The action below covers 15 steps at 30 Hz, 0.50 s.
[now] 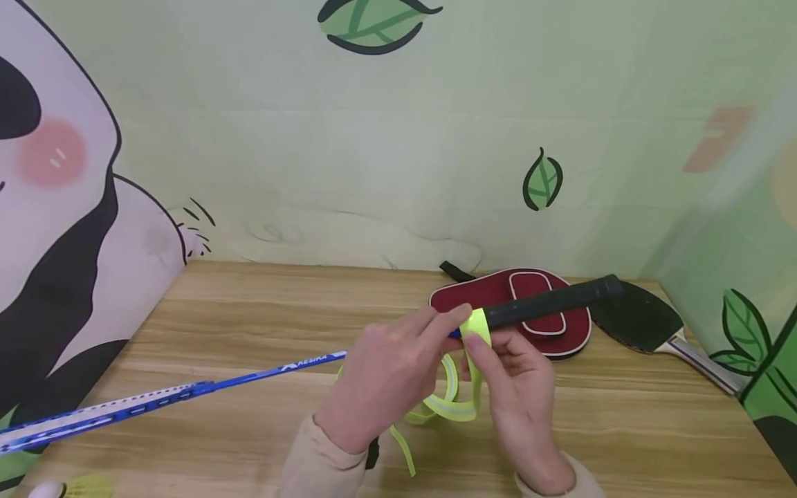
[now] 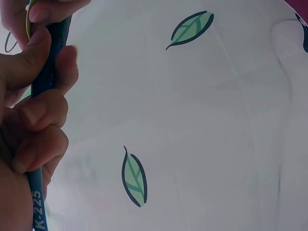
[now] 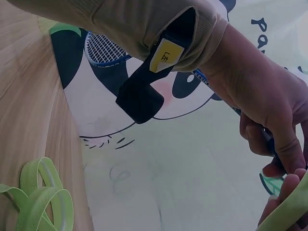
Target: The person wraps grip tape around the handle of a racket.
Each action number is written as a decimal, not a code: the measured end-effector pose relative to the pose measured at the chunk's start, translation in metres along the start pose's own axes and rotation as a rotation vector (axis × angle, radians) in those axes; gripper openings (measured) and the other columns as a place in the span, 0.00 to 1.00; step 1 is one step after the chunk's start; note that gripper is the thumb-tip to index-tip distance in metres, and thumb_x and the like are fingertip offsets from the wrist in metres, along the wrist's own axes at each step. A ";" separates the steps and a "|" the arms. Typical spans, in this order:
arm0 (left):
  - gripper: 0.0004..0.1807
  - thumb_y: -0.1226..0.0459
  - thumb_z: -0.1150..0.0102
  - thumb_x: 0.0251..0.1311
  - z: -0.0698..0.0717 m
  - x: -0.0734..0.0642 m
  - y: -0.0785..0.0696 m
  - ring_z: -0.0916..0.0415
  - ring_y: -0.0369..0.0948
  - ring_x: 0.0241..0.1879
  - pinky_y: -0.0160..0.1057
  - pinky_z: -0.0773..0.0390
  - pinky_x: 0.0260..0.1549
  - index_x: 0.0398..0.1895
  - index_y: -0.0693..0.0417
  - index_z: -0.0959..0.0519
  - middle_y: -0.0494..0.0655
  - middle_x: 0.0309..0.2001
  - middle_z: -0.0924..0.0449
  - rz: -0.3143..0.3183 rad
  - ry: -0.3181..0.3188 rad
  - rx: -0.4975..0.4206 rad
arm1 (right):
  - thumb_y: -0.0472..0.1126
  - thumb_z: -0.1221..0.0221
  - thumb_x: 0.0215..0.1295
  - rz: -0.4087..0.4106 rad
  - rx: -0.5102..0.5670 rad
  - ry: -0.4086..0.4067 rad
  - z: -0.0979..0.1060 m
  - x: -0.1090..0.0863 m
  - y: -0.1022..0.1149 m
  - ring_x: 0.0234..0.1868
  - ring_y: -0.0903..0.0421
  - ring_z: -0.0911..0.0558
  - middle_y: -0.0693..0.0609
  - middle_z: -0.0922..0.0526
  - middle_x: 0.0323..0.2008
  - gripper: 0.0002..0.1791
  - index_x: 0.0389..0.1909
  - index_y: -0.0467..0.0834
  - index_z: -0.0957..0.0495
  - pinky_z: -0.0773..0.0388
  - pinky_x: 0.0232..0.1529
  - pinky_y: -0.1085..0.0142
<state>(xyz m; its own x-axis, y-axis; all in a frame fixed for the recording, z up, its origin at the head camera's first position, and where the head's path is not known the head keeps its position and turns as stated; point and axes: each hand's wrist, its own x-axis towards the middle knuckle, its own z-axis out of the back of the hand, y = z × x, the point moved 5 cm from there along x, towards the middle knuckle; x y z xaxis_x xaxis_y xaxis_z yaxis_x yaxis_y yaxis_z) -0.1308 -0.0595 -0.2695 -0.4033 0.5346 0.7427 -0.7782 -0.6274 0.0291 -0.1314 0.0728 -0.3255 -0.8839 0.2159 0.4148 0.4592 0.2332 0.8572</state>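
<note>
A blue badminton racket (image 1: 268, 373) with a dark handle (image 1: 554, 302) is held up at a slant, its head to the left. My left hand (image 1: 392, 373) grips it where the shaft meets the handle; the left wrist view shows curled fingers (image 2: 45, 149) round the blue shaft (image 2: 38, 207). A neon yellow strip with a grey stripe (image 1: 457, 411) passes over the handle's lower end. Thumb and fingers of my right hand (image 1: 526, 398) pinch this strip against the handle. The strip's loose length (image 3: 43, 207) hangs in loops below.
Behind the handle lie a dark red paddle case (image 1: 473, 294) with white piping and a black table tennis paddle (image 1: 641, 315). A yellow-skirted shuttlecock (image 1: 87, 486) sits at the front left of the wooden table (image 1: 261, 297). A printed panda backdrop (image 1: 249, 138) stands behind.
</note>
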 end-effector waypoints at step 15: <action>0.16 0.66 0.33 0.57 0.004 -0.001 0.004 0.43 0.33 0.12 0.26 0.48 0.07 0.49 0.53 0.22 0.39 0.23 0.27 0.047 -0.008 0.065 | 0.22 0.48 0.67 0.124 0.032 0.135 -0.009 -0.004 0.001 0.20 0.58 0.25 0.47 0.24 0.23 0.02 0.34 0.29 0.29 0.25 0.14 0.69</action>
<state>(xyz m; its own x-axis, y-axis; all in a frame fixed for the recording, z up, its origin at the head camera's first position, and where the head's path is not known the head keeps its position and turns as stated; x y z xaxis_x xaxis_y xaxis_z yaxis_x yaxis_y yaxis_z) -0.1320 -0.0651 -0.2679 -0.4342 0.4993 0.7497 -0.7257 -0.6870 0.0372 -0.1281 0.0640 -0.3233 -0.8232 0.1166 0.5556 0.5661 0.2431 0.7877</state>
